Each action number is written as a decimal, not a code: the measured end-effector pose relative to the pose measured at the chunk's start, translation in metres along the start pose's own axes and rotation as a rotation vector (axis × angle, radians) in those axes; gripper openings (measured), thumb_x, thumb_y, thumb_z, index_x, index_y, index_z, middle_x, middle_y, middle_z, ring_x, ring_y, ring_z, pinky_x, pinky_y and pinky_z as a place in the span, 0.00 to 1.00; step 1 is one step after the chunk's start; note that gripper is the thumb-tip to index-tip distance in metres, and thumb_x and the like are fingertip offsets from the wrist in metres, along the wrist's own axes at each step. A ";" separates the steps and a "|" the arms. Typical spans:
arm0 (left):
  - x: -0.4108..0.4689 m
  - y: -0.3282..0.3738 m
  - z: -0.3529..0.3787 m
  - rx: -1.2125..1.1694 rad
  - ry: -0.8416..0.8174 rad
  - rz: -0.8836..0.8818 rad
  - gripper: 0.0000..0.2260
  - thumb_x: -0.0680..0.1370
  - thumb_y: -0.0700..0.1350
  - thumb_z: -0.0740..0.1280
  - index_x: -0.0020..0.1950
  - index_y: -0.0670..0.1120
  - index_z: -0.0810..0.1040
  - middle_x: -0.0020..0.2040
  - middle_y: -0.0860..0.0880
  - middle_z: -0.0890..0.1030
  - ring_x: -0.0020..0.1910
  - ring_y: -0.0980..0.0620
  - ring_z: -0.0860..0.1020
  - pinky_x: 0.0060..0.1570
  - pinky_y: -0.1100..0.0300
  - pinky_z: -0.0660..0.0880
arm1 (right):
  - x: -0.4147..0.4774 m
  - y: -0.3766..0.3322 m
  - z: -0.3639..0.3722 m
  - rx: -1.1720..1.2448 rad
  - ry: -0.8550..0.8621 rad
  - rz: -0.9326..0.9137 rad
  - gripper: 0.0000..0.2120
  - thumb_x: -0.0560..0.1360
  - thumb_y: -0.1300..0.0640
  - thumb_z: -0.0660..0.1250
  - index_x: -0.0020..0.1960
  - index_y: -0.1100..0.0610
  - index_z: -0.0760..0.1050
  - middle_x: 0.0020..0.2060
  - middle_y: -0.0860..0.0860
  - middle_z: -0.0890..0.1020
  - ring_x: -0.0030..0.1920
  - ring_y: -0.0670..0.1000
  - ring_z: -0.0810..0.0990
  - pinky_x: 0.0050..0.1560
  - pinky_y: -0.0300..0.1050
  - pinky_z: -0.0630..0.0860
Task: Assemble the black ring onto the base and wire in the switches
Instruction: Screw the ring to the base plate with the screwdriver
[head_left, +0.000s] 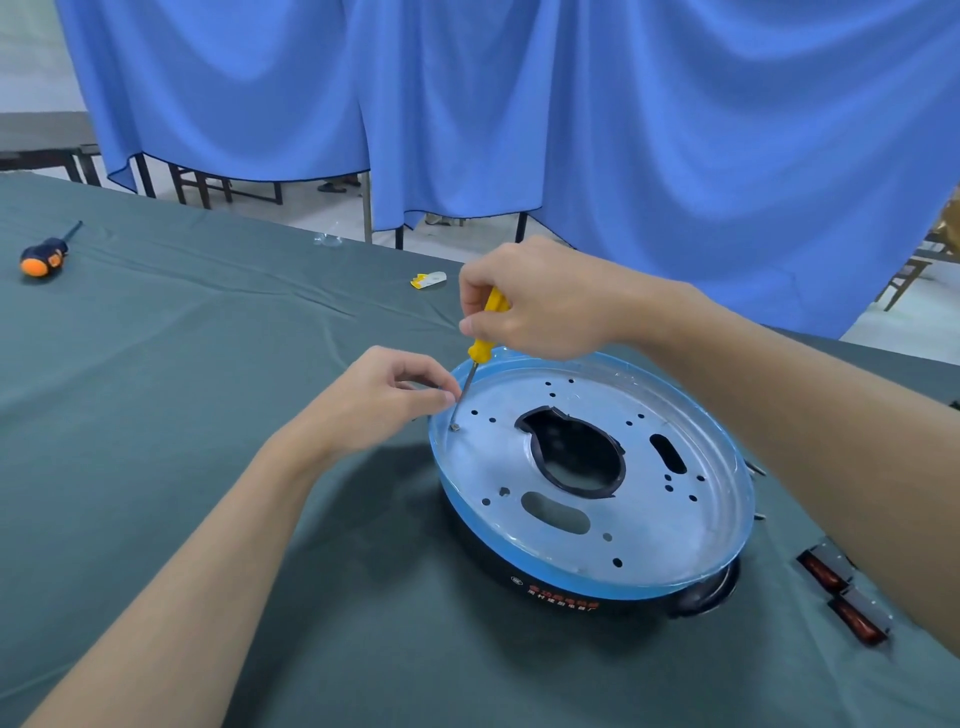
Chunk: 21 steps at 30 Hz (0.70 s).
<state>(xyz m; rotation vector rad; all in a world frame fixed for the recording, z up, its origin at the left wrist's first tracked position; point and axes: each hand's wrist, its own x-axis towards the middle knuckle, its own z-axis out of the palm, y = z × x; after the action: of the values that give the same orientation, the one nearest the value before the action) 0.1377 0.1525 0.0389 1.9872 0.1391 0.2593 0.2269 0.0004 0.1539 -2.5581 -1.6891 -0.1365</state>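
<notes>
Cloth: we see a dark green table cover (156, 415), creased.
Far left: we note an orange-and-black screwdriver (45, 255) lying flat.
Centre back: a small yellow-and-white piece (428, 280).
Background: blue curtains (571, 104) hanging.

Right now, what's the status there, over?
Right hand grip on yellow screwdriver, tip at screw. Left hand steadies shaft. Switches unwired. Nothing blocking.
</notes>
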 end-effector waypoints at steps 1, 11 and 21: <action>0.000 0.000 0.000 0.005 0.000 0.003 0.09 0.76 0.37 0.69 0.40 0.49 0.84 0.39 0.50 0.84 0.41 0.46 0.75 0.50 0.46 0.73 | 0.000 0.001 0.001 0.005 -0.008 0.000 0.07 0.78 0.51 0.63 0.42 0.50 0.72 0.31 0.40 0.71 0.36 0.38 0.66 0.32 0.33 0.60; -0.003 0.008 0.003 -0.029 0.139 0.175 0.10 0.77 0.36 0.69 0.47 0.51 0.86 0.47 0.54 0.86 0.52 0.56 0.83 0.60 0.50 0.77 | 0.002 0.002 0.000 -0.015 -0.043 -0.011 0.11 0.78 0.50 0.62 0.38 0.47 0.69 0.32 0.42 0.72 0.37 0.38 0.66 0.34 0.38 0.62; -0.003 0.011 0.010 -0.080 0.172 0.239 0.06 0.73 0.39 0.75 0.44 0.51 0.87 0.42 0.55 0.87 0.45 0.59 0.83 0.51 0.65 0.77 | 0.002 0.002 -0.004 -0.043 -0.043 -0.027 0.09 0.79 0.50 0.62 0.40 0.50 0.72 0.33 0.44 0.73 0.35 0.41 0.69 0.31 0.38 0.61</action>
<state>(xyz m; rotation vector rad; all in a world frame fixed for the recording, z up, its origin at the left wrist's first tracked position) 0.1367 0.1387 0.0441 1.9006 0.0005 0.5814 0.2292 0.0012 0.1579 -2.5877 -1.7555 -0.1219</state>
